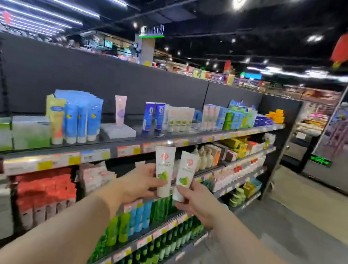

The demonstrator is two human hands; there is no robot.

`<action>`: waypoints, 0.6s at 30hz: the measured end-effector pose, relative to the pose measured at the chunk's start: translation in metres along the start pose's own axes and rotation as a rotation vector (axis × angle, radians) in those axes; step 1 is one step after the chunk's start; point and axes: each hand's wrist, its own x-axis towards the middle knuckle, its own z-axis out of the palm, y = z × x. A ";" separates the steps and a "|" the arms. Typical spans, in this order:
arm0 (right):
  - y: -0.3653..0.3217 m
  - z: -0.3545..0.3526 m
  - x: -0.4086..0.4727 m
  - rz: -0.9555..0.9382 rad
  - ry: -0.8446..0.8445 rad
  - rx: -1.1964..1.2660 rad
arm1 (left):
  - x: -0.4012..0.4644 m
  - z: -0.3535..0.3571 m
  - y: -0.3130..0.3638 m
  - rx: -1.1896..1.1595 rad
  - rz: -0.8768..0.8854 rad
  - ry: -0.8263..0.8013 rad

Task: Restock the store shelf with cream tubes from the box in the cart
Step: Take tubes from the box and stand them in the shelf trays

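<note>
I hold two white cream tubes with a red logo and green leaf print upright in front of the shelving. My left hand grips the left tube near its cap. My right hand grips the right tube the same way. Both tubes hang just below the front edge of the top shelf. A row of matching white tubes stands on that shelf, up and slightly right of my hands. The cart and box are out of view.
Blue tubes, a pink tube and dark blue tubes share the top shelf, with a gap between the pink and dark blue ones. Lower shelves hold red packs and green bottles. The aisle floor lies to the right.
</note>
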 end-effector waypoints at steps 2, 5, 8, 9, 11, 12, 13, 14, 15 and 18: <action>0.003 -0.035 0.025 -0.027 0.083 -0.062 | 0.041 0.007 0.000 0.010 0.013 0.009; -0.002 -0.078 0.072 -0.100 0.180 -0.184 | 0.107 0.001 0.001 0.055 0.060 0.057; -0.011 -0.109 0.124 -0.134 0.249 -0.224 | 0.173 -0.015 0.007 0.106 0.119 0.123; -0.014 -0.119 0.143 -0.135 0.261 -0.222 | 0.194 -0.020 0.012 0.110 0.131 0.142; -0.023 -0.137 0.179 -0.149 0.292 -0.241 | 0.235 -0.028 0.024 0.157 0.168 0.170; -0.029 -0.145 0.197 -0.163 0.306 -0.247 | 0.255 -0.032 0.031 0.192 0.196 0.185; -0.034 -0.153 0.214 -0.174 0.314 -0.244 | 0.273 -0.035 0.038 0.223 0.223 0.205; -0.038 -0.160 0.232 -0.173 0.316 -0.237 | 0.292 -0.038 0.044 0.251 0.242 0.230; -0.040 -0.168 0.250 -0.170 0.319 -0.231 | 0.307 -0.038 0.049 0.269 0.258 0.247; -0.044 -0.189 0.299 -0.178 0.336 -0.273 | 0.339 -0.037 0.053 0.303 0.274 0.280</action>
